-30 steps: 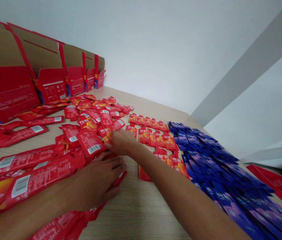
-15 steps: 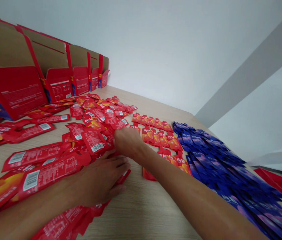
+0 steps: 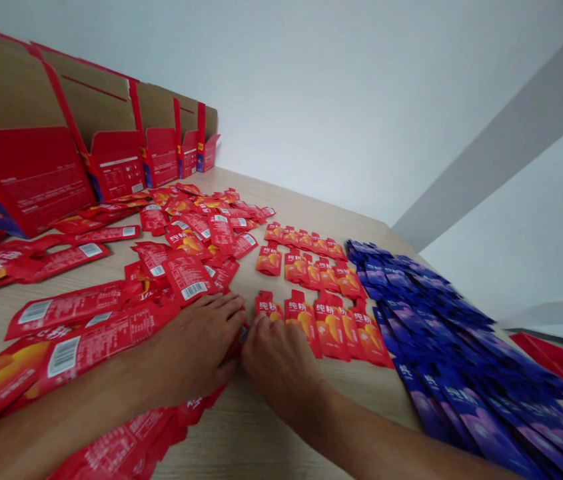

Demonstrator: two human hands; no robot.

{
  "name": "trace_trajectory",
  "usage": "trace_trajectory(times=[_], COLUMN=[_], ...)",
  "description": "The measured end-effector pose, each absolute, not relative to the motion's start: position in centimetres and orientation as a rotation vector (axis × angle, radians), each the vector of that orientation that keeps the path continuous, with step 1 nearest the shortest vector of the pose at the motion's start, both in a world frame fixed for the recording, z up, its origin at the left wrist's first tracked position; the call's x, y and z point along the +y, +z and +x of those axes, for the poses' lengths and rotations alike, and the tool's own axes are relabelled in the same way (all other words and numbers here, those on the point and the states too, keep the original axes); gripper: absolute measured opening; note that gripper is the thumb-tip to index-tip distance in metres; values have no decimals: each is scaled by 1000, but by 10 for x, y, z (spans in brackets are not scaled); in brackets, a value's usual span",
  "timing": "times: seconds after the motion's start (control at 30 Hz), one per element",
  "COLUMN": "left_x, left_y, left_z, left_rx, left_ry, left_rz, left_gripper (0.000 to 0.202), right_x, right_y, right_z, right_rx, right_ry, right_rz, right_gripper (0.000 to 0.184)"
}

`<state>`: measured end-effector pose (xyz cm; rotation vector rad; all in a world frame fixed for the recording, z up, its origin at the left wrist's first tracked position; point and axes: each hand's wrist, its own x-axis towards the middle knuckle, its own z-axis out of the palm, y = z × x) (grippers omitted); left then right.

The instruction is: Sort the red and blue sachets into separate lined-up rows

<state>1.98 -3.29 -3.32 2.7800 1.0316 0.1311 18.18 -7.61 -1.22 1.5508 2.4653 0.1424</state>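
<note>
Right hand [image 3: 281, 363]: curled at a red sachet [image 3: 268, 307]; pinch unclear.
Left hand [image 3: 205, 343]: atop loose sachets [image 3: 185, 275], grip unclear.

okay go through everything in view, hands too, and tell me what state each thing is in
Cartons: upright, open, brown insides showing
Loose red packets: heaped, flat, facing mixed ways
Red packets in rows: lying face up
Blue packets: overlapping in rows
Left hand: palm down over the loose red packets
Right hand: fingers curled by the nearest row, grip hidden
</note>
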Motion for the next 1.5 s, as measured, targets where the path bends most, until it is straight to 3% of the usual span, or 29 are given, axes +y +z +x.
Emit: trace_trajectory(times=[0.23,0.37,0.57,0.67,0.77,1.0,1.23,1.33,1.5], left_x=[-31,-31,-31,-29,-24,-7,-3,-2,-4], left_y=[-33,-31,-33,-35,-32,-25,-28,-27,-22], left_z=[19,19,22,21,19,10,10,13,17], left_rx=[1049,1067,1109,1131,1146,1239,1238,1201,1122], left_ry=[181,155,143,307,515,1138,1327,1407,1508], left_rz=[2774,2766,2714,2625,2456,2081,2140,2159,2117], left_gripper=[61,65,71,52,27,20,24,25,26], right_x=[-81,-77,-57,-56,-64,-72,-59,-74,-119], right_y=[11,7,-1,6,12,-14,-44,-37,-21], right_z=[204,219,228,232,233,213,212,209,180], right_rx=[2452,2491,2456,2475,2687,3156,3409,3460,3551], right_ry=[-163,-153,-162,-149,-119,483,929,922,540], right_rz=[1640,1492,1597,1596,1464,790,499,565,620], right_gripper=[34,50,31,27,39,29,23,22,26])
